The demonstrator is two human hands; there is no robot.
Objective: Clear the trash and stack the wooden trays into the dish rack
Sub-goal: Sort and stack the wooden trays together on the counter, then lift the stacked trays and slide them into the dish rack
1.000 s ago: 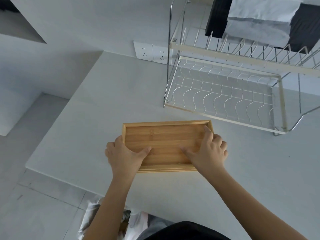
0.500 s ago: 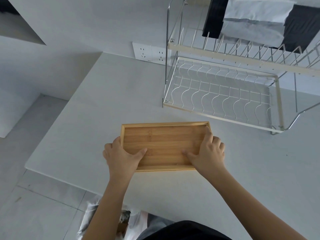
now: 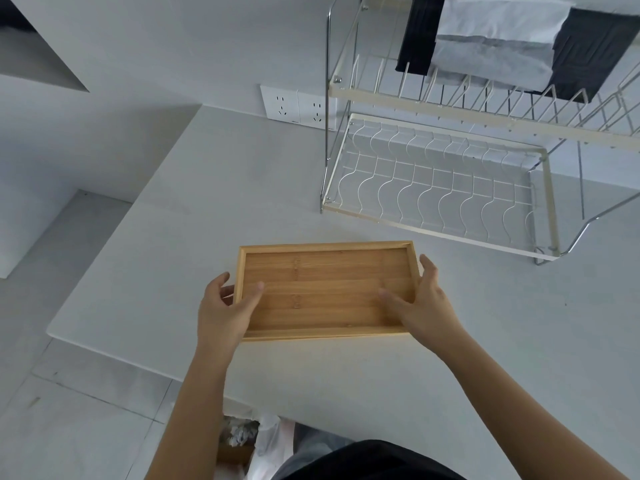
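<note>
A rectangular wooden tray (image 3: 325, 285) is held over the white table (image 3: 180, 237), near its front edge. My left hand (image 3: 223, 308) grips the tray's left end, thumb lying inside on the tray floor. My right hand (image 3: 424, 303) grips the right end the same way, fingers along the outer rim. The tray holds nothing. Behind and to the right stands the two-tier wire dish rack (image 3: 433, 188); its lower tier holds nothing.
Folded grey, white and black cloths (image 3: 498, 43) lie on the rack's upper tier. Wall sockets (image 3: 298, 107) sit behind the table. Below the table's front edge a bag with crumpled trash (image 3: 242, 434) shows by my body. Tiled floor lies to the left.
Both hands have shifted their grip outward on the tray's ends and the tray looks slightly raised and larger in view. The rack is unchanged.
</note>
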